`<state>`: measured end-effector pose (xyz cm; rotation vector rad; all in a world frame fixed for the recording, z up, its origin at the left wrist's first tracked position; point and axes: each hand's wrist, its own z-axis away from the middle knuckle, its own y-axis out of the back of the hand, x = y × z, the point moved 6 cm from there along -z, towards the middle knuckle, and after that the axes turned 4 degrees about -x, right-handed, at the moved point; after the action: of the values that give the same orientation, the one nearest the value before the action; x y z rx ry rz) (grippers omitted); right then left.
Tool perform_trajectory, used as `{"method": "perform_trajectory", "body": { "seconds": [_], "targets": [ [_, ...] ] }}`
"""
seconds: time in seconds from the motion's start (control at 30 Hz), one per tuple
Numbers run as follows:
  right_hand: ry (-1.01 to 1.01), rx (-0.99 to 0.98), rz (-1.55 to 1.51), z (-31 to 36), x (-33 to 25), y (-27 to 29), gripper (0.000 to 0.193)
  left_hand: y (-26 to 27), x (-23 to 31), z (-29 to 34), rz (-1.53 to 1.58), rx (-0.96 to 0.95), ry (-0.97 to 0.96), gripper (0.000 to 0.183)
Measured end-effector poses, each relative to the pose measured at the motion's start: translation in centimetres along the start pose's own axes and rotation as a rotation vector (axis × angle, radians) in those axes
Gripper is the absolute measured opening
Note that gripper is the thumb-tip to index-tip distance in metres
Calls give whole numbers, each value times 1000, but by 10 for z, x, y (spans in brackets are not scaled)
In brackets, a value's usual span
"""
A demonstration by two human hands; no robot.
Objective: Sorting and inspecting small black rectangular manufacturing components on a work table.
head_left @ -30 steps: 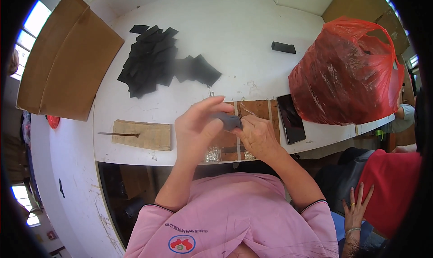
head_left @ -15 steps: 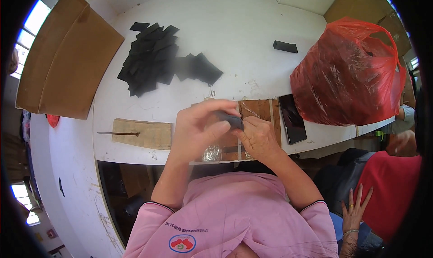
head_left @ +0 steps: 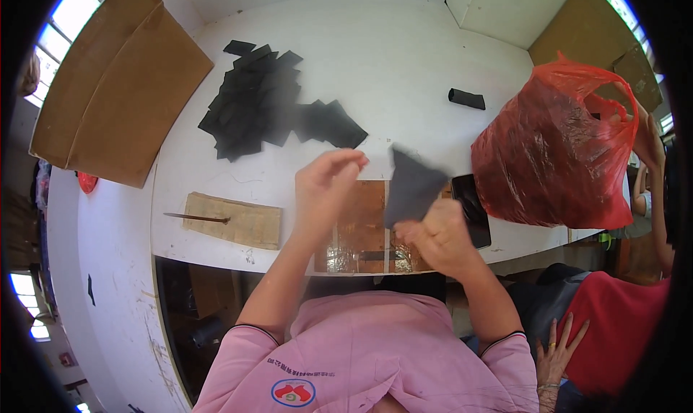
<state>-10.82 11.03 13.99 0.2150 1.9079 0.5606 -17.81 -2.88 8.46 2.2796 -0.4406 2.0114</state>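
A flat, dark grey fabric piece (head_left: 413, 185) sticks up from my right hand (head_left: 437, 232), which pinches its lower edge. The piece is slightly blurred and spreads out above the brown taped board (head_left: 364, 222) at the table's front. My left hand (head_left: 325, 185) is raised to the left of the piece, apart from it. Its fingers are curled with the tips close to the thumb, and nothing shows between them. Beyond my left hand lies a heap of similar black pieces (head_left: 253, 102), with a few more (head_left: 328, 123) at its right side.
A tan cardboard strip (head_left: 249, 225) bears a thin rusty spike (head_left: 202, 217) on the left. A phone (head_left: 473, 214) lies beside my right hand. Further right stands a full red plastic bag (head_left: 548, 149), another person's hand (head_left: 646, 135) at its handle. A small black roll (head_left: 467, 99) lies behind.
The dark piece, bunched between both hands before, is now spread out in my right hand alone. My left hand has come away from it. Another person's arm has reached the red bag.
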Motion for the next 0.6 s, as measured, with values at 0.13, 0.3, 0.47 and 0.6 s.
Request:
{"method": "perform_trajectory", "body": {
  "seconds": [0.13, 0.3, 0.47, 0.6],
  "targets": [
    [-133, 144, -660, -27, 42, 52, 33, 17, -58, -54, -531, 179, -26, 17],
    [-563, 357, -506, 16, 99, 33, 43, 7, -95, -74, -1285, 161, 104, 20],
    [-696, 168, -563, 68, 104, -12, 37, 25, -100, -63, -1067, 168, -10, 12],
    [-722, -52, -590, 85, 91, -51, 29, 47, -62, -23, -1010, 303, -281, 11]
  ]
}}
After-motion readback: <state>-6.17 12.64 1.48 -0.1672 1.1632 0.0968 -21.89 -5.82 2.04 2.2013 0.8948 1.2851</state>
